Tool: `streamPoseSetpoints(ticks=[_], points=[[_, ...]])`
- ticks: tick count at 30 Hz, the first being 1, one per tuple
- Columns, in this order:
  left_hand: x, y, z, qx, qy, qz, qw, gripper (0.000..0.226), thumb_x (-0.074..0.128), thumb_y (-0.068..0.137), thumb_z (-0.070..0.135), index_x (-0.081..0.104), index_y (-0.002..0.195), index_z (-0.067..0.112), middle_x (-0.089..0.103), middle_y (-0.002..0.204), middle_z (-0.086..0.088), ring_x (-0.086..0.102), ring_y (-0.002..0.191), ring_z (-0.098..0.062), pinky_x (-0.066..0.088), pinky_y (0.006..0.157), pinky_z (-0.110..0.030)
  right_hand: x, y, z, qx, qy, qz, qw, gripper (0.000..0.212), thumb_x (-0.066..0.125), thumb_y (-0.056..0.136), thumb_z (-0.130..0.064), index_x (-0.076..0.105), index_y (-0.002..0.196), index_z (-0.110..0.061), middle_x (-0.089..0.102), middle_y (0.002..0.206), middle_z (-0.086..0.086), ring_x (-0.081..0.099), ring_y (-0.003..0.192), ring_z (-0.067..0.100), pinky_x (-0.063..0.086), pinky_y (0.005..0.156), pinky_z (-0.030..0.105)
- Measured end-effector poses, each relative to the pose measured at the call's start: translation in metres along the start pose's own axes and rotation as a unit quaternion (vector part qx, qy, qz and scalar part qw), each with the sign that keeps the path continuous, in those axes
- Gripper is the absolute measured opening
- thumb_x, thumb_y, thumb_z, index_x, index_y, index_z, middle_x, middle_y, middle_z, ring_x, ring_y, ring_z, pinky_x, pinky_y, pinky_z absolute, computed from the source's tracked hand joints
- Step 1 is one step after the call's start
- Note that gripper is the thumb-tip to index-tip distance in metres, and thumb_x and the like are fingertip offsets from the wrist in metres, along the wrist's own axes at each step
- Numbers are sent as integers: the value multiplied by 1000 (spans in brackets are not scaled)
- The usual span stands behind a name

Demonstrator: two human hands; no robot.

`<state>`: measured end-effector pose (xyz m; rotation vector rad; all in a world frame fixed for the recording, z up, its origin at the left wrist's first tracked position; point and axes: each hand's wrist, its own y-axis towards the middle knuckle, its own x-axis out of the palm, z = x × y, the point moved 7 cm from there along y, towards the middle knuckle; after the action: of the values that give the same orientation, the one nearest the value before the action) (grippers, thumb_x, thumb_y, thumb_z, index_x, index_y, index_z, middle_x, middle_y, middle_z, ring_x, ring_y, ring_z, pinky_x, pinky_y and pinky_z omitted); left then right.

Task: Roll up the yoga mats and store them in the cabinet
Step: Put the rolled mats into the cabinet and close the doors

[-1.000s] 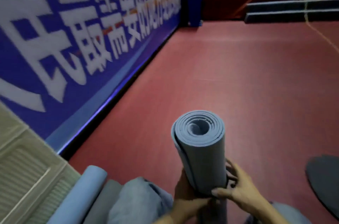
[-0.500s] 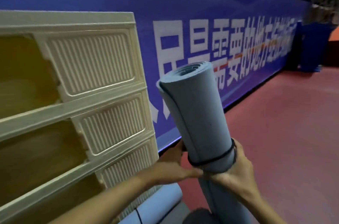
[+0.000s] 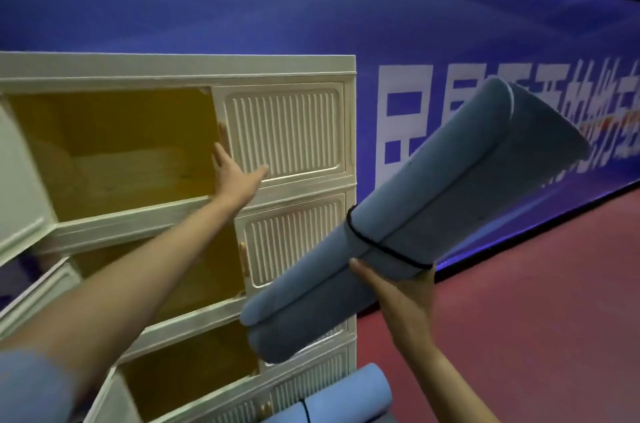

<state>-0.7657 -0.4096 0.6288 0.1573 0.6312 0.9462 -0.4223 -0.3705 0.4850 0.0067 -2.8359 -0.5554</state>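
My right hand grips a rolled grey-blue yoga mat from below, near a black elastic band around it. The mat lies tilted, its upper end pointing up and right. My left hand reaches out to the cream cabinet with straight fingers, touching the inner edge of the top right door. The top left compartment stands open and shows a yellow-brown inside. The two compartments below it are open too.
Another rolled blue mat with a black band lies on the floor at the cabinet's foot. A blue banner wall with white characters runs behind the cabinet. Red floor stretches to the right.
My left hand let go of the mat and reached to the top cabinet door. The right hand alone now carries the mat, tilted over to the right. The view swung further towards the cabinet.
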Motion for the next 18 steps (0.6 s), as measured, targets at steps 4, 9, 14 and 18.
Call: streamPoseSetpoints(ticks=[4, 9, 14, 18], points=[[-17, 21, 9, -15, 61, -43, 997, 104, 77, 89, 46, 11, 161, 8, 23, 166, -18, 30, 150, -38, 37, 117, -53, 16, -29, -5, 19, 118, 4, 993, 90, 104, 47, -15, 63, 127, -12, 74, 118, -1, 70, 111, 18, 58, 95, 37], [-17, -7, 47, 119, 82, -28, 989, 36, 55, 103, 49, 57, 98, 13, 59, 84, -2, 60, 75, -21, 43, 57, -32, 41, -62, -10, 39, 163, -35, 985, 92, 104, 45, -20, 64, 126, -9, 74, 119, 5, 70, 113, 23, 56, 96, 44], [7, -68, 91, 225, 136, -120, 957, 31, 51, 105, 46, 48, 111, 16, 68, 102, -2, 67, 88, -18, 57, 75, -40, 61, -84, -23, 33, 184, -20, 982, 99, 100, 45, -32, 59, 133, -13, 72, 126, 0, 68, 117, 15, 55, 99, 29], [4, -114, 104, 277, 114, -244, 922, 46, 46, 103, 58, 52, 126, 19, 66, 118, 3, 63, 103, -14, 51, 84, -33, 66, -78, -35, 37, 217, -5, 975, 113, 100, 43, -51, 55, 139, -13, 69, 131, -1, 65, 120, 16, 50, 107, 43]])
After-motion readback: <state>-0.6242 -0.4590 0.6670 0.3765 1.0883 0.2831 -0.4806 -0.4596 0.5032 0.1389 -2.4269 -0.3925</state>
